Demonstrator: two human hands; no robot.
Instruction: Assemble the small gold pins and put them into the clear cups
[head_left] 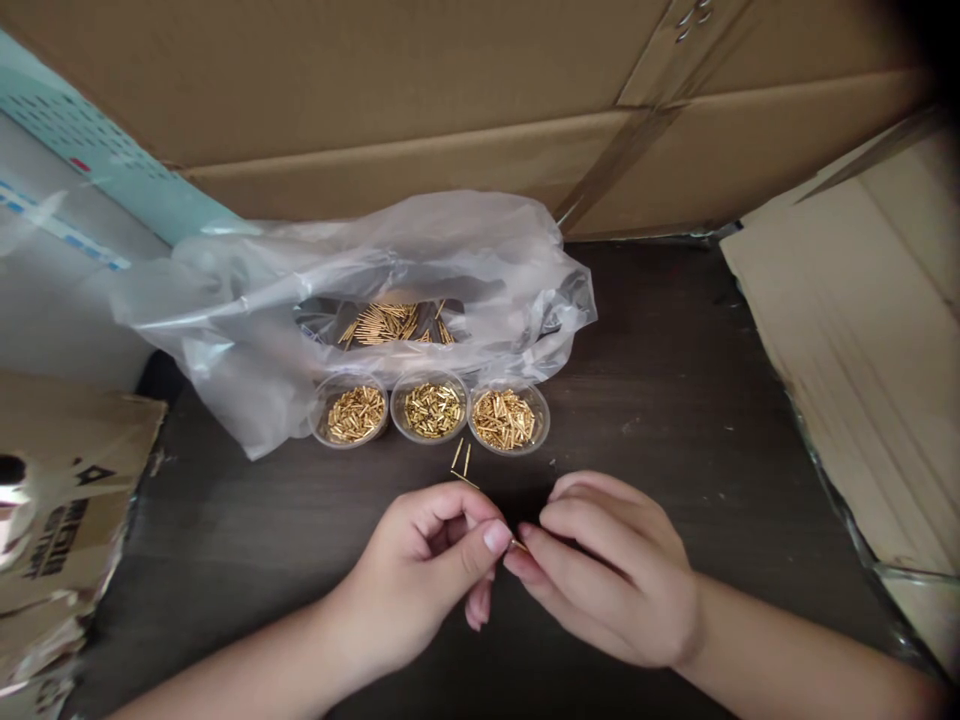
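Note:
My left hand (446, 560) and my right hand (611, 570) meet low in the middle of the view, fingertips nearly touching. Between them is a small brass pin (517, 545), pinched at one end by my left thumb and finger and at the other by my right fingertips; most of it is hidden. Just beyond my left hand lie a few loose brass pins (466, 460) on the dark table. Farther back stand three clear round cups in a row: a left cup (321, 432), a middle cup (399, 425) and a right cup (541, 430), each holding small gold-coloured metal pieces.
Behind the cups, a crumpled clear plastic bag (480, 230) lies open with longer gold pins (386, 323) inside. A large cardboard box (405, 80) walls off the back. Cardboard also stands at the right (862, 350) and left (67, 500) of the dark table (652, 400).

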